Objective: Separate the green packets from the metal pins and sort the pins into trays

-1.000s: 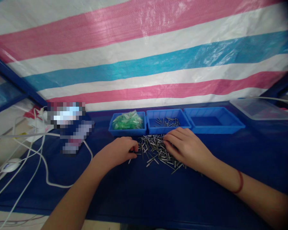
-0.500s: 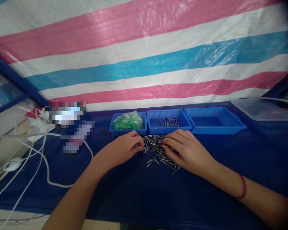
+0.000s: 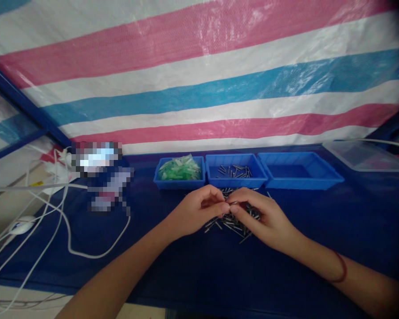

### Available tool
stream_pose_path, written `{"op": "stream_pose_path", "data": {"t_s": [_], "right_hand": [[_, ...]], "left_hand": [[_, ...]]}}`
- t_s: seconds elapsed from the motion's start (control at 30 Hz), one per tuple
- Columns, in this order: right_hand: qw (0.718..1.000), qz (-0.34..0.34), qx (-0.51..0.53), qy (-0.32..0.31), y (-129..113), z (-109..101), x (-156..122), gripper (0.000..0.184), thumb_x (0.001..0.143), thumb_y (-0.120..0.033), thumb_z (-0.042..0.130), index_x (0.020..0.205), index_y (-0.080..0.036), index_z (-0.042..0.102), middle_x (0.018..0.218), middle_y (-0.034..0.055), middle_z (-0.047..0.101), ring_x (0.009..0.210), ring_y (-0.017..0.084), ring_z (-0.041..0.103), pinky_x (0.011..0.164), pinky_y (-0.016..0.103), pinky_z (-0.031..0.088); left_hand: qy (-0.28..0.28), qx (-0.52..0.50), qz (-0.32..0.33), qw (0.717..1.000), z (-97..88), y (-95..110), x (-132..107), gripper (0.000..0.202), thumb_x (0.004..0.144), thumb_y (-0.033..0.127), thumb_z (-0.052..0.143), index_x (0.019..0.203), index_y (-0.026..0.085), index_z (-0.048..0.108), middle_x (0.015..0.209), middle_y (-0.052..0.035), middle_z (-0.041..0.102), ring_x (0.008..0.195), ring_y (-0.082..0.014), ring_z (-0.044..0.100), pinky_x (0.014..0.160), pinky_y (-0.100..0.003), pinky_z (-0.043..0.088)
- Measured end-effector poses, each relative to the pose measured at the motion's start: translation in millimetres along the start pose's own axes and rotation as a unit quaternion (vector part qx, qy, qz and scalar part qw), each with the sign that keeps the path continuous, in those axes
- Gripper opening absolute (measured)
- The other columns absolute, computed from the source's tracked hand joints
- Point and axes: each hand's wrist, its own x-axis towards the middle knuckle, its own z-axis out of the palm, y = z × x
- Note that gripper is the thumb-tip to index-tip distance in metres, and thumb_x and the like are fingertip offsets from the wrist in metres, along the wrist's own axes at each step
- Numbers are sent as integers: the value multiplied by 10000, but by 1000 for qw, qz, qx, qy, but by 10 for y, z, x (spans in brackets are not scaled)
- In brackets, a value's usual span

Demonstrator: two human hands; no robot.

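Note:
A loose pile of small metal pins lies on the dark blue table top. My left hand and my right hand are lifted just above the pile. Their fingertips meet in a pinch at the middle. Each hand is closed on something tiny, too small to make out, most likely pins. Behind the pile stand three blue trays. The left tray holds green plastic pieces. The middle tray holds a few metal pins. The right tray looks bare inside.
A clear plastic lid or box sits at the far right. White cables loop over the left of the table, beside a blurred device. A striped pink, white and blue tarp hangs behind.
Both hands rose off the pile and came together, fingertip to fingertip. The left hand moved right from the pile's left edge. The view shifted slightly.

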Motion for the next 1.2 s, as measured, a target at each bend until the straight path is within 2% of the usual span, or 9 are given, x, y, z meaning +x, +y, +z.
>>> {"op": "stream_pose_path", "data": {"t_s": [0.13,0.23,0.33,0.5,0.63,0.77,1.07,1.2], "right_hand": [[1000,1,-4,10,-16,-13,-10,90,903,-191,530,915,-224,612,877,45,648,807,162,604,721,312,494],[999,10,-19,24,-22,-14,-13,84,896,-211,544,932,-223,619,849,46,639,769,162,601,662,297,493],[998,31,-21,52,-24,-7,-15,60,884,-246,568,927,-220,601,785,28,611,693,149,586,593,278,477],[997,17,-39,62,-46,-3,-17,42,880,-246,564,861,-219,589,773,26,615,685,150,585,602,285,471],[996,18,-58,67,-74,-6,-14,53,869,-264,581,849,-216,585,727,16,596,635,139,559,553,269,449],[996,29,-58,54,-75,-15,-6,78,881,-247,562,816,-210,584,740,22,605,664,141,571,585,270,454],[997,-8,-61,46,-103,-44,31,125,890,-218,531,775,-208,579,707,16,614,640,134,566,577,267,447],[997,1,-61,51,-86,-40,27,61,875,-228,562,824,-207,587,728,17,606,619,125,547,546,257,439]], "left_hand": [[-29,62,-10,998,-22,0,-11,300,880,408,562,1009,140,603,852,-31,626,770,-129,588,730,-257,452],[-38,111,-6,993,-23,16,-20,307,906,405,513,975,133,639,822,-29,627,755,-131,583,712,-247,446],[-19,133,-1,991,-3,25,-22,269,891,388,540,939,140,633,795,-13,617,733,-124,574,673,-227,433],[17,189,7,982,34,35,-20,231,852,376,598,868,146,612,708,21,567,626,-93,497,568,-198,375],[32,257,25,966,43,77,-23,228,849,375,604,800,152,605,680,26,557,621,-94,486,563,-197,368],[29,324,63,943,36,103,-25,200,849,342,617,767,161,596,700,27,565,648,-97,509,601,-199,376],[18,406,105,908,-9,45,-40,190,886,355,580,834,172,591,787,0,588,730,-122,545,660,-221,403],[26,425,116,897,-15,50,-54,182,896,349,570,849,174,590,799,-2,592,730,-120,552,668,-220,403]]}}
